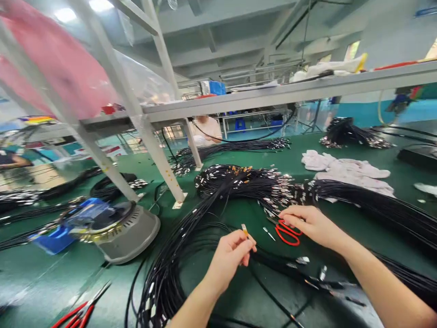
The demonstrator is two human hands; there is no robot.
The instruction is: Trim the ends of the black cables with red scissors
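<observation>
My left hand [232,251] is closed in a pinch on the end of a black cable [264,288]. A small metal connector with a yellowish part [244,229] sticks up from its fingertips. Over to the right, my right hand [309,223] has its fingers closed at the top of a pair of red-handled scissors [289,233] near the table surface. The blades are mostly hidden by the fingers and cables. Between the hands lies a small loose silver connector piece [269,233]. Below my right hand, more cable ends with metal connectors [322,273] rest on the table.
Large bundles of black cables [239,182] cover the green table [205,298]. White gloves [348,171] lie at right. A grey round machine [131,232], a blue tray [54,241] and red-handled pliers [82,310] are at left. Shelf posts [153,155] rise behind. Another person [205,130] sits beyond.
</observation>
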